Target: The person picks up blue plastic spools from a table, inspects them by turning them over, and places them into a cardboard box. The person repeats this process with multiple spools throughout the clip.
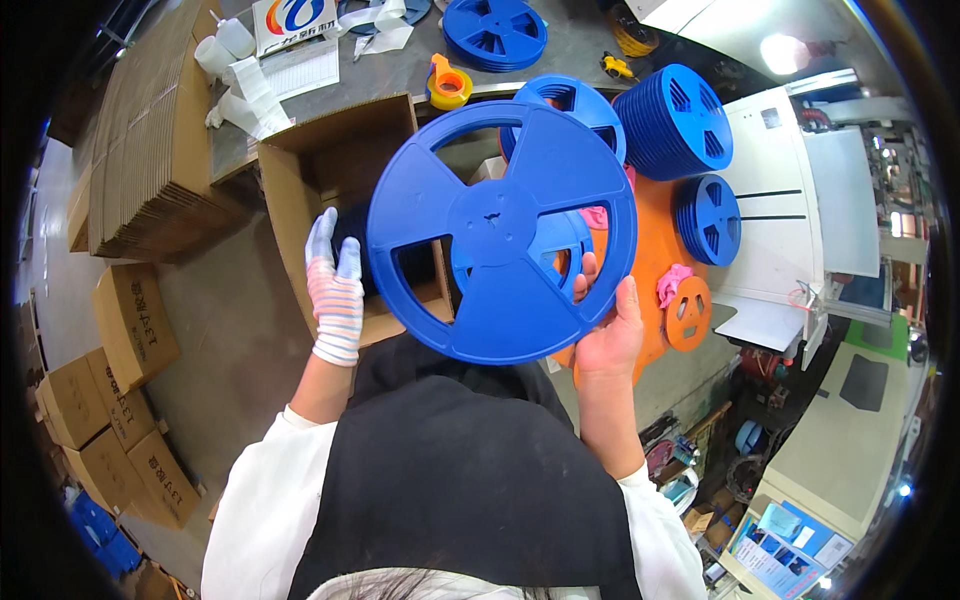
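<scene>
The step in hand looks like moving or checking 1 large, round, blue plastic reel with 3 wide cut-outs (495,215), raised in front of the body between an open-topped brown cardboard carton (287,220) on the left and a rounded orange tabletop (647,232) on the right. The bare right hand (610,340) is closed around the reel's lower right rim, the thumb on the near face and some fingertips showing through a cut-out, so it seems to bear the whole weight. The left hand (335,290), in a white knitted glove with coloured stripes, has its fingers extended and slightly parted just left of the reel; it appears to hold nothing, though whether it touches the carton is hard to tell. Inside the carton stands a dark blue group of disc edges (354,224), partly hidden behind the reel. On the orange tabletop are 1 tall stack of blue plastic reels (690,120) and 1 shorter stack of smaller blue reels (712,225). If the reel is meant for the carton, the next move would call for the left hand to steady the free rim, then for turning the disc on edge to match the dark group and lowering it without catching the cardboard wall. A grip at only 1 side could let the wide disc tip or swing.
</scene>
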Demonstrator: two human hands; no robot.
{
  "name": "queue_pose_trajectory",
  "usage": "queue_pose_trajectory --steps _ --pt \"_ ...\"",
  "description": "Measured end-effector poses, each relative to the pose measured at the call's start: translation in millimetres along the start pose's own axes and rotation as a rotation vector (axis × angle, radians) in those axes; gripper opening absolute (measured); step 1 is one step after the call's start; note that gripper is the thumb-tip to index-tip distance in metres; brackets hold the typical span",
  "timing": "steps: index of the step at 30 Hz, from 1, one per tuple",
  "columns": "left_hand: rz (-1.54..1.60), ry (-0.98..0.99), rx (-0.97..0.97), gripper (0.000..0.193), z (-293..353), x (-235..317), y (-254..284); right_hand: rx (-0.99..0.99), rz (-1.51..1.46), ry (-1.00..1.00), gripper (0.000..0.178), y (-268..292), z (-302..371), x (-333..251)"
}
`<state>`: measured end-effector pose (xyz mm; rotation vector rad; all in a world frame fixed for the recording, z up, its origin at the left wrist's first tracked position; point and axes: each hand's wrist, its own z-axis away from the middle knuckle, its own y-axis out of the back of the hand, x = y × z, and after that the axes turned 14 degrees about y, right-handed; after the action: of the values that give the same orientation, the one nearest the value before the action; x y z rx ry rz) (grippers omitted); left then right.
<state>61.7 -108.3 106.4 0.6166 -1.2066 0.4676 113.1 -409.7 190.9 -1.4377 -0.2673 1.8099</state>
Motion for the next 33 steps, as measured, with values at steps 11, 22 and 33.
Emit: queue_pose_trajectory --steps 11,22,33 --pt "0.753 0.651 -0.983 0.069 54 45 -70 -1.339 0.831 0.582 0.055 -70 61 36" --pt "1.489 1.076 -1.527 0.075 27 44 -62 -0.742 1.198 0.911 0.047 -26 20 3" --pt "1.603 1.095 -1.472 0.075 15 48 -59 -0.631 1.189 0.746 0.051 -14 0 12"
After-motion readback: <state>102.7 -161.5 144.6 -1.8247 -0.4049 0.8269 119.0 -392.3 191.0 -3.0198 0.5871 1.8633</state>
